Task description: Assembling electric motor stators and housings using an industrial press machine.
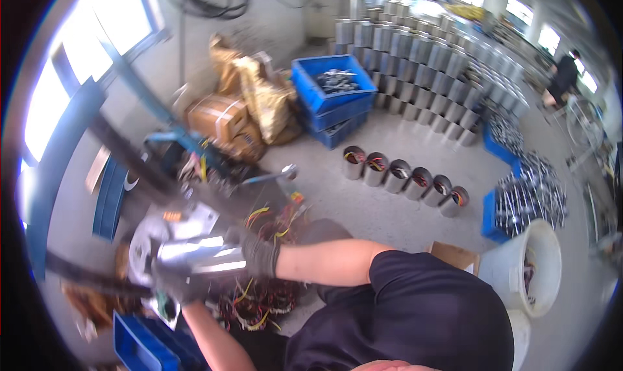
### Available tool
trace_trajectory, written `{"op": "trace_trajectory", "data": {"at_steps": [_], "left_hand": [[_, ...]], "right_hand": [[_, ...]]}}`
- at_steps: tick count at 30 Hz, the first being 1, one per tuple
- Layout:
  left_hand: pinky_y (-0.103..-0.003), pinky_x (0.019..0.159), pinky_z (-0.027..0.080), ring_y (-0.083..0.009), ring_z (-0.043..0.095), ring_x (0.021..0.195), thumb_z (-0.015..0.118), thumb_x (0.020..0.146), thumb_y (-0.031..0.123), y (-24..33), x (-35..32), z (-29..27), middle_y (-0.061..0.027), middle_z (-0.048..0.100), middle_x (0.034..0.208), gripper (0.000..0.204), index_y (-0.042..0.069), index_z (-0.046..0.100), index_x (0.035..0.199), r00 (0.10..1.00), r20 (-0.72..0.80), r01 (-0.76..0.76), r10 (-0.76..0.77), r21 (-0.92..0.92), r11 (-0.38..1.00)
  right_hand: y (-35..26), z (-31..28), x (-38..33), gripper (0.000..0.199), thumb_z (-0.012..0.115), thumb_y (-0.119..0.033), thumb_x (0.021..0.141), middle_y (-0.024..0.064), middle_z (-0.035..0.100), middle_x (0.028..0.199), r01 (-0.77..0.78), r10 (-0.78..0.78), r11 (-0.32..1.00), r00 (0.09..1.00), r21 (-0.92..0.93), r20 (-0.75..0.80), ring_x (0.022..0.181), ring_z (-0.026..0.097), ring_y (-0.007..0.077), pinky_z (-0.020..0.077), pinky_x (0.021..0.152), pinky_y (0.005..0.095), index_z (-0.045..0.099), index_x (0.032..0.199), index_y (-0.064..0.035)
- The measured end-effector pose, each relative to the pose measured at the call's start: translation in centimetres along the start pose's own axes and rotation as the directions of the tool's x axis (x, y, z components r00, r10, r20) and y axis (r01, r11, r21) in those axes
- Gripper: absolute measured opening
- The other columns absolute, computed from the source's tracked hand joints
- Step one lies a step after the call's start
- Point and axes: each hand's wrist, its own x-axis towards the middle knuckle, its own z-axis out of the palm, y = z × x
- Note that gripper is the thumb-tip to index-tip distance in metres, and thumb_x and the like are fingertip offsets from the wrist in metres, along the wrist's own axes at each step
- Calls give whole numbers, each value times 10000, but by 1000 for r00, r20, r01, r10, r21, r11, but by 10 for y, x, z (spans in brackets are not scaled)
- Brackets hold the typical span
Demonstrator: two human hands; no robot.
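Observation:
A shiny metal cylinder [206, 255] lies on its side between my two dark-gloved hands. Its left end is in my left hand [176, 283], the fingers closed around it. At the other end my right hand [257, 251] grips the cylinder. Beside it, a round pale metal plate [146, 242] belongs to the machine, partly hidden by the cylinder and my left hand. Just below my hands lies a heap of wound coils with yellow, red and dark wires [250, 309]. More coloured wires [263, 222] show beyond my right hand. Both hands are slightly blurred.
A blue machine frame [120, 63] rises at the left. Several open cylinders with wires inside [398, 175] stand in a row on the floor. Behind are stacked metal cylinders [415, 66] and blue crates [318, 105]. A white bucket [544, 261] stands right; a person [563, 79] is far off.

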Motion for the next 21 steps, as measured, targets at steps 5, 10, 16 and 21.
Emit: {"op": "trace_trajectory", "data": {"at_steps": [5,10,16,21], "left_hand": [[-475,1157,438,-340,542,1359,593,1019,221,27,53,-42,-182,551,1501,531,-11,526,1493,996,-30,-87,81,-320,944],[-352,1118,463,-273,572,1329,619,1050,225,-48,112,-28,-163,557,1517,492,-12,543,1475,964,248,54,-97,175,983],[-336,942,518,-205,628,1081,563,1100,316,-86,185,-60,-124,646,1293,462,-14,583,1422,824,422,170,-379,454,874],[-425,809,540,-320,677,855,511,1065,584,-42,141,7,-246,741,1028,740,-123,686,1196,903,360,-193,-233,827,528]], "right_hand": [[32,7,4,610,614,-248,795,241,693,1227,98,-98,995,995,-8,11,1074,724,370,600,981,489,569,1354,-8],[52,-19,59,345,659,-233,791,125,716,981,343,-334,938,933,51,-131,830,708,248,597,793,381,710,1086,-61],[72,21,64,230,708,-279,744,67,656,698,441,-544,829,778,-345,-314,656,571,191,440,629,392,699,704,-52],[66,-25,83,207,692,-245,722,85,605,672,383,-448,885,855,-267,-260,633,544,214,437,615,401,665,699,-41]]}}
